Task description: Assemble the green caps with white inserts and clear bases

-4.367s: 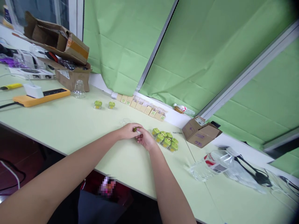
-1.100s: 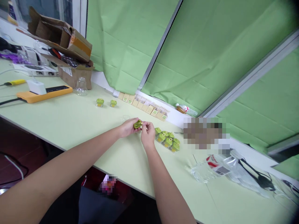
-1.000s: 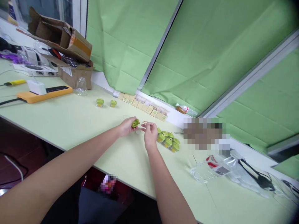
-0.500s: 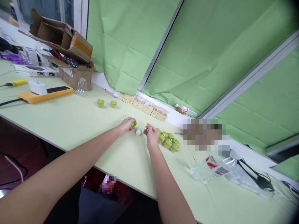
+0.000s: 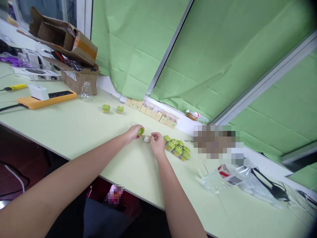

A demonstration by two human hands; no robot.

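Note:
My left hand (image 5: 133, 133) is closed around a small green lid (image 5: 141, 132), its hollow side turned toward me. Just right of it, a small white ball (image 5: 146, 139) rests on the table. My right hand (image 5: 158, 143) pinches a thin, pale yellow piece (image 5: 149, 136) beside the ball; its exact kind is too small to make out. Behind my left hand lies a clear plastic piece (image 5: 133, 124), partly hidden. To the right of my right hand, several small clear containers with green lids (image 5: 177, 150) stand packed together.
Two more green-lidded containers (image 5: 105, 109) stand at the back left, near a clear cup (image 5: 86, 92) and an orange power strip (image 5: 52, 99). Small cardboard boxes (image 5: 151, 112) line the wall. A large water bottle (image 5: 220, 178) lies at the right, and cardboard cartons (image 5: 79, 79) stand far left.
My right hand has moved left and slightly down with the small yellowish piece, closer to the white ball and the green lid. My left hand stays nearly in place, the lid slightly turned.

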